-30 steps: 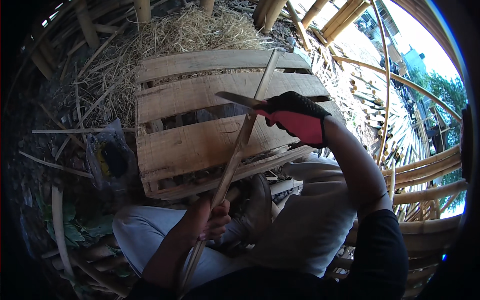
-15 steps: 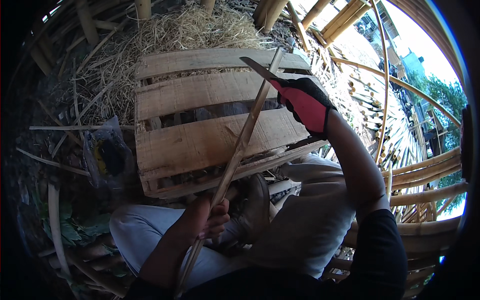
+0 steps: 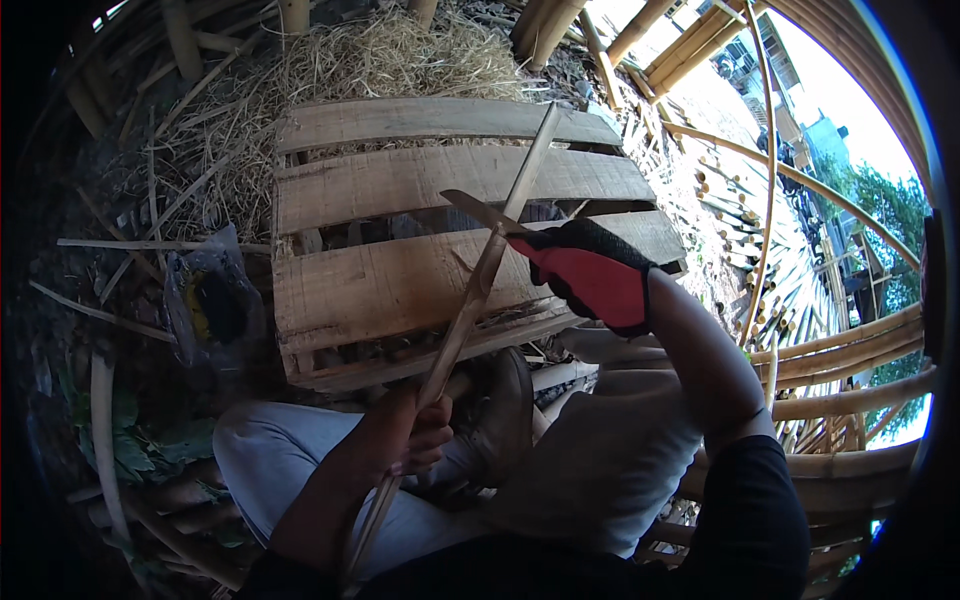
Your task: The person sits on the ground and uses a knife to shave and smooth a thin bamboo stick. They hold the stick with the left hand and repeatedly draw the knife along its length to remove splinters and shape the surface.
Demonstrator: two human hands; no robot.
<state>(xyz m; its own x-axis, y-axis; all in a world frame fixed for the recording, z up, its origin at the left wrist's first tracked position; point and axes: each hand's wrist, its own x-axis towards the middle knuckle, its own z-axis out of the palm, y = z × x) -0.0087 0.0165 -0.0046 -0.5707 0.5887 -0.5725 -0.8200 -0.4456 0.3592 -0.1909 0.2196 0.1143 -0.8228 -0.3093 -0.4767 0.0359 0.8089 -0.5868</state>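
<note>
Bare and closed, my left hand [image 3: 412, 432] grips a long bamboo strip [image 3: 464, 325] near its lower part. The strip slants up and away to the right, its far end above the slats of a wooden pallet [image 3: 360, 290]. My right hand [image 3: 590, 275], in a red and black glove, is closed around a knife; its fingers hide the handle. The knife blade [image 3: 470, 208] points left and crosses the strip around its upper middle, seemingly touching it. A small raised sliver shows beside the strip just below the blade.
Dry straw shavings [image 3: 400, 60] pile up beyond the pallet. A clear plastic bag [image 3: 212, 300] with something black and yellow lies to its left, among thin loose strips. Bamboo poles [image 3: 850, 400] form a frame on the right. My bent legs and a shoe [image 3: 505, 410] are close before the pallet.
My right hand has drawn the knife down along the strip toward me, from near its far end to its upper middle. My left hand has shifted slightly, still gripping the strip.
</note>
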